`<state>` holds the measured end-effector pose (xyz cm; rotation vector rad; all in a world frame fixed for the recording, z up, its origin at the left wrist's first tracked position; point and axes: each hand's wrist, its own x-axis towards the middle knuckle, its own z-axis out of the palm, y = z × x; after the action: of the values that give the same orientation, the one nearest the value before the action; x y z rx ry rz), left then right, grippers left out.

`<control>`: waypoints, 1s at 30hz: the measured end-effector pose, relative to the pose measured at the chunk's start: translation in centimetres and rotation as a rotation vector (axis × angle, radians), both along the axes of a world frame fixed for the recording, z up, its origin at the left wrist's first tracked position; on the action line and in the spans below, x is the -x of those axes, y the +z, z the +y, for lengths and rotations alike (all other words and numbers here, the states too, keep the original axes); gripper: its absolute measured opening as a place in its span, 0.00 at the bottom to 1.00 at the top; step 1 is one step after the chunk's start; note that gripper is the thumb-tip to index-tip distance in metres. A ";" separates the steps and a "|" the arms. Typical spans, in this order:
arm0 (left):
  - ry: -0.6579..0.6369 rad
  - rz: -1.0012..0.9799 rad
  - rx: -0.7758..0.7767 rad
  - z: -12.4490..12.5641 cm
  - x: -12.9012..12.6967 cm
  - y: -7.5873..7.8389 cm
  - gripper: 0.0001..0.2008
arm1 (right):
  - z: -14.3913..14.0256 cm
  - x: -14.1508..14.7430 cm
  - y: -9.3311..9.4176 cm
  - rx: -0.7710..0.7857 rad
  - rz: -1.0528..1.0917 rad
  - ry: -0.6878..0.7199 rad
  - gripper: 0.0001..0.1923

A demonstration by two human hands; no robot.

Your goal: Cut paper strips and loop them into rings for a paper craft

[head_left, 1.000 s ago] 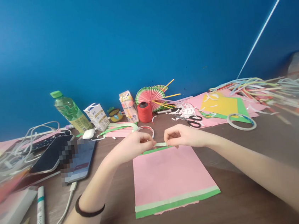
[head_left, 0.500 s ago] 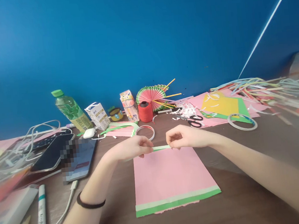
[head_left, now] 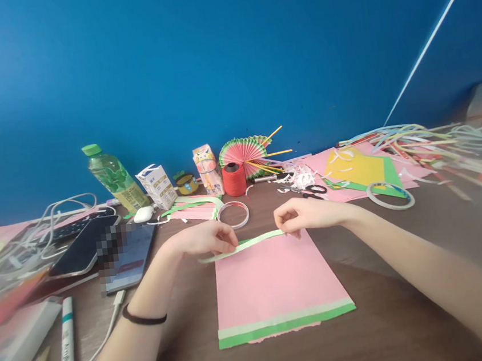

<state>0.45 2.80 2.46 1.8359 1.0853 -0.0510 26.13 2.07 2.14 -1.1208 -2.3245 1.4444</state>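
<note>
A narrow pale green paper strip [head_left: 258, 239] stretches between my two hands, above the far edge of a pink sheet of paper [head_left: 272, 277]. My left hand [head_left: 212, 238] pinches the strip near the sheet's far left corner, and a loose end sticks out to the left of the fingers. At the far right corner my right hand [head_left: 294, 216] pinches the other end. Along the sheet's near edge run a pale green band and a darker green band [head_left: 286, 325]. A bit of darker green shows behind the strip at the far edge.
A tape roll [head_left: 234, 226] lies just beyond the sheet, another [head_left: 392, 206] to the right. Scissors [head_left: 313, 190], red thread spool [head_left: 234, 179] and pleated paper fan [head_left: 244, 154] sit behind. On the left are phones [head_left: 86, 245], a marker [head_left: 67, 342] and a green bottle [head_left: 116, 179].
My hands have moved slightly apart, the left one leftward and the right one rightward. More of the pale green strip now shows between them, slanting down to the left.
</note>
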 end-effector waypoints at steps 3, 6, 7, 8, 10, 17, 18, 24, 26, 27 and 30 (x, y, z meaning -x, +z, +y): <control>0.059 0.005 0.113 0.1 0.0 -0.5 0.10 | 0.5 -0.1 -0.8 0.067 -0.041 0.018 0.03; 0.090 0.019 0.130 0.3 -0.1 -0.8 0.09 | 0.9 -0.3 -1.2 0.079 -0.031 0.005 0.03; 0.088 0.025 0.124 0.3 -0.1 -0.8 0.09 | 0.9 -0.3 -1.2 0.083 -0.016 0.001 0.03; 0.082 0.032 0.114 0.3 -0.2 -0.9 0.10 | 1.0 -0.4 -1.2 0.089 -0.002 0.001 0.03; 0.064 0.058 0.088 0.2 -0.4 -1.0 0.10 | 1.0 -0.4 -1.0 0.096 0.015 0.010 0.03; -0.014 0.152 0.055 0.0 -1.0 -1.7 0.10 | 0.6 -0.3 -0.3 0.125 0.068 -0.031 0.03; -0.025 0.167 0.043 -0.1 -1.0 -1.6 0.09 | 0.5 -0.3 -0.2 0.127 0.075 -0.039 0.03; -0.034 0.240 -0.002 -0.7 -1.5 -0.6 0.10 | 0.4 -0.4 0.3 0.143 0.093 -0.051 0.04; -0.009 0.253 -0.015 -0.9 -1.8 -0.5 0.11 | 0.4 -0.4 0.2 0.151 0.101 -0.043 0.04; 0.001 0.268 -0.035 -1.1 -1.9 -0.5 0.12 | 0.4 -0.5 0.2 0.153 0.102 -0.040 0.04; 0.009 0.334 -0.109 -1.4 -2.3 -0.9 0.12 | 0.5 -0.5 0.2 0.150 0.112 -0.024 0.04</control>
<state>2.77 1.45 1.57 1.9651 1.3484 -0.3076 26.60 2.55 2.34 -1.0710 -2.1507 1.6515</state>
